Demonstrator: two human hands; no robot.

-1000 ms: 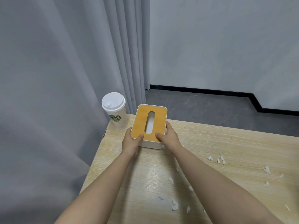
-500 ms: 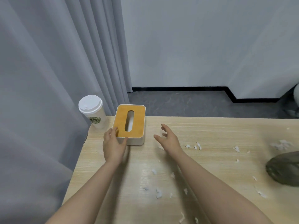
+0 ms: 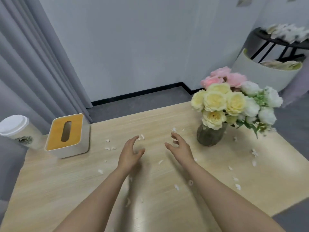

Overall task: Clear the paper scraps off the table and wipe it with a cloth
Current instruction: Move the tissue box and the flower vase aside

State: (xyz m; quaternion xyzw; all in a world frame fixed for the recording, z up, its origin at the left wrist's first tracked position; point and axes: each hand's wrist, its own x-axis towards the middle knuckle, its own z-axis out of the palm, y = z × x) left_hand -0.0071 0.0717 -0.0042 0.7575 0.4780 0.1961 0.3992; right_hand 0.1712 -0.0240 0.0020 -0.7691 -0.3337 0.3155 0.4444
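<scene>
Several small white paper scraps (image 3: 142, 136) lie scattered over the light wooden table (image 3: 58, 190). My left hand (image 3: 131, 152) hovers over the table's middle, fingers relaxed and spread, holding nothing. My right hand (image 3: 179, 147) hovers beside it, a little to the right, fingers loosely spread and empty. Both hands sit between the tissue box (image 3: 67, 135) at the left and the flower vase (image 3: 210, 136) at the right. No cloth is in view.
A white-lidded paper cup (image 3: 19, 131) stands at the table's far left corner beside the tissue box. The vase holds a bouquet of yellow, pink and white flowers (image 3: 234, 101). A grey curtain (image 3: 33, 72) hangs at the left. A black stand and a white tub (image 3: 267, 71) are at the back right.
Both hands let go of the tissue box and moved right to the table's middle. My view swung right, bringing the flower vase into sight.
</scene>
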